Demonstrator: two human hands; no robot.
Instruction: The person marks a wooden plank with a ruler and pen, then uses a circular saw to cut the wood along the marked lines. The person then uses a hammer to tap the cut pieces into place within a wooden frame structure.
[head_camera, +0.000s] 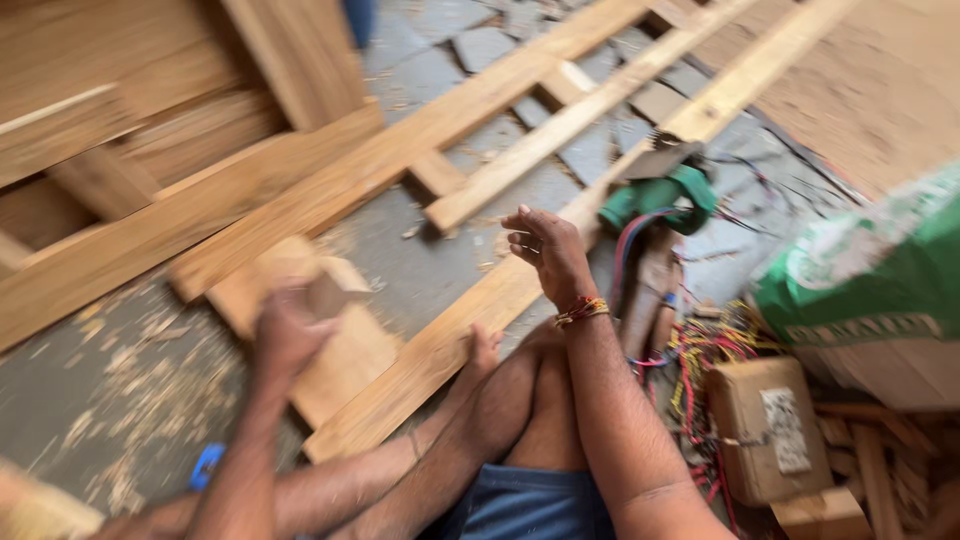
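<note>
In the left hand (285, 335), blurred by motion, a small wooden block (325, 285) is gripped, fingers closed around its lower end. Just beyond that grip a short flat board (345, 365) lies on the concrete floor (90, 380), wood shavings (130, 400) scattered to its left. The right hand (545, 250) is held raised and empty, fingers loosely curled, half open, nothing touched. Directly under it a long wooden plank (500, 290) runs diagonally past the bent knee. Just right of the right hand a green power tool (660, 195) is seen, with tangled coloured wires (700, 350) and a cardboard box (765, 430) nearer the body.
</note>
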